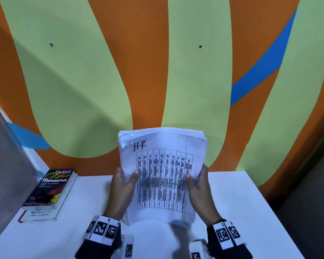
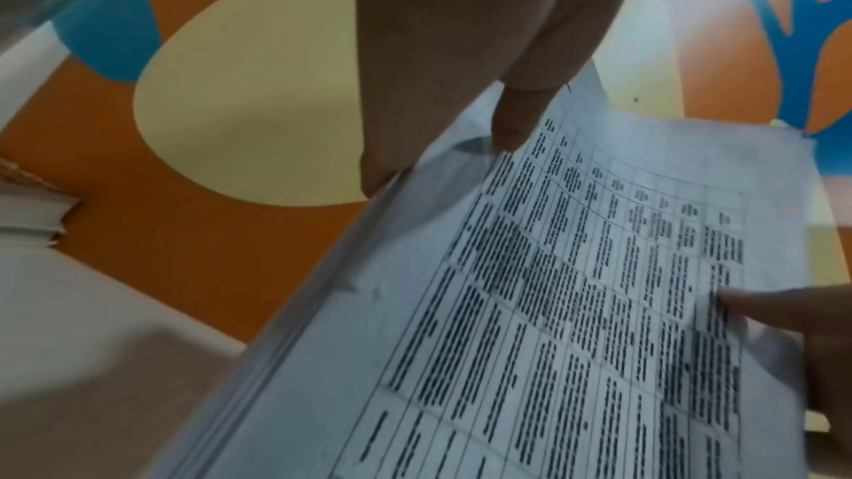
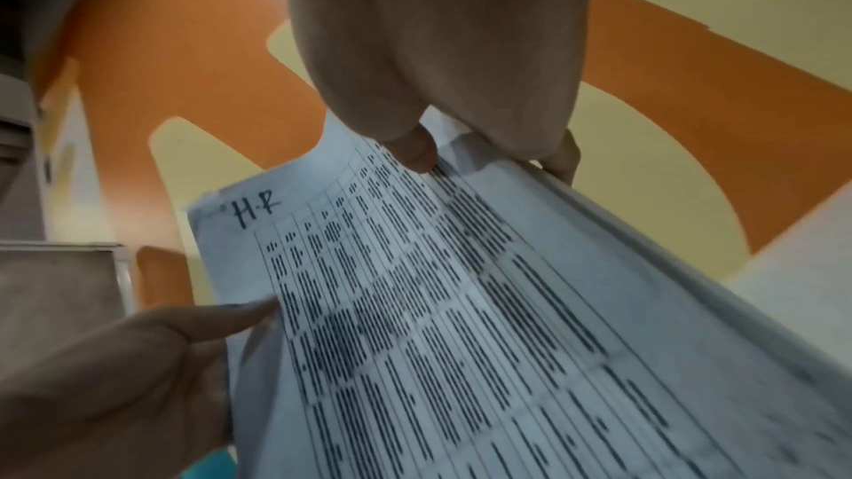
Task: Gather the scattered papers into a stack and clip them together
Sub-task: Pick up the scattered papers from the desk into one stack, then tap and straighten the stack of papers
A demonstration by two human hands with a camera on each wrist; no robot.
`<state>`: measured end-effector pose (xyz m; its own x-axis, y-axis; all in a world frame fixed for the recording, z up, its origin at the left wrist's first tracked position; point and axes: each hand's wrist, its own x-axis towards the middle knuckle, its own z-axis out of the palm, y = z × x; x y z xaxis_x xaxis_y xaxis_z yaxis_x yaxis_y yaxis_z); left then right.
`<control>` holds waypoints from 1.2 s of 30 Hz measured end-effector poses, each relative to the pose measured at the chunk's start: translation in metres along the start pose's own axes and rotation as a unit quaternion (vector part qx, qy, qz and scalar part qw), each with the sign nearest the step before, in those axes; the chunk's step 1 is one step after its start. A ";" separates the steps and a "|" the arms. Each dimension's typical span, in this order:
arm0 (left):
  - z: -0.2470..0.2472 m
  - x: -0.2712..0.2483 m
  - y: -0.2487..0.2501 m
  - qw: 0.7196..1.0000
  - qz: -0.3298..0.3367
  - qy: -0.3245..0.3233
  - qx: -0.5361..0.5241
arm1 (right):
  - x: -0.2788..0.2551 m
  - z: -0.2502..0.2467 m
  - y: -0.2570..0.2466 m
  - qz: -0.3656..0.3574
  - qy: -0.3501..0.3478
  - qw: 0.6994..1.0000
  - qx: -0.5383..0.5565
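Papers stand gathered in one thick stack, lower edge on the white tabletop, likely for squaring. Both hands pinch its sides, left hand and right hand, thumbs in front. No clip shows.

Evenly bright indoors; soft shadows on the orange-and-green painted wall. Strong wide-angle bending at edges. Motion blur in both wrist views, smearing the printed white paper stack.
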<state>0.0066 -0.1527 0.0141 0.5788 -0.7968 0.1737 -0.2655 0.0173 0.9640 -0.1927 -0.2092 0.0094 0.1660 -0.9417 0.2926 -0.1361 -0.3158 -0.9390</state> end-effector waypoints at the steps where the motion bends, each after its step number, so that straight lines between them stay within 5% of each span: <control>1: 0.002 0.000 -0.006 1.000 -0.014 -0.008 0.006 | -0.002 0.002 0.005 0.016 -0.004 1.000 -0.004; 5: -0.003 0.000 0.002 1.000 -0.013 0.014 0.002 | 0.002 -0.004 -0.001 -0.016 0.042 0.999 -0.025; 8: -0.025 0.003 0.039 0.988 0.103 0.091 0.073 | 0.013 -0.016 -0.019 -0.068 0.012 0.995 -0.067; 11: -0.041 0.017 0.077 0.959 0.212 0.053 0.182 | 0.027 -0.020 -0.035 -0.109 -0.023 0.986 -0.121; 14: -0.046 0.038 0.083 0.970 0.155 -0.109 0.152 | 0.035 -0.018 -0.052 -0.165 -0.045 0.969 -0.178; 16: -0.046 0.042 0.071 0.977 0.121 -0.151 0.094 | 0.036 -0.018 -0.058 -0.170 -0.044 0.966 -0.191; 22: -0.058 0.038 0.027 0.993 0.064 -0.098 -0.030 | 0.036 -0.067 -0.013 0.004 0.027 0.974 -0.225; 27: -0.065 0.030 -0.007 0.996 -0.016 -0.058 -0.069 | 0.014 -0.069 0.049 0.122 0.021 0.990 0.067; 33: -0.041 0.002 -0.025 0.996 0.025 0.084 -0.021 | 0.006 -0.048 0.048 0.058 0.112 0.992 0.018; 36: -0.037 -0.008 -0.035 0.995 0.031 0.088 -0.018 | -0.003 -0.051 0.052 0.022 0.118 0.993 0.012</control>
<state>0.0399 -0.1250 -0.0140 0.6895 -0.6753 0.2618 -0.2783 0.0867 0.9566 -0.2498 -0.2284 -0.0316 -0.0734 -0.9565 0.2825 -0.1147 -0.2733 -0.9551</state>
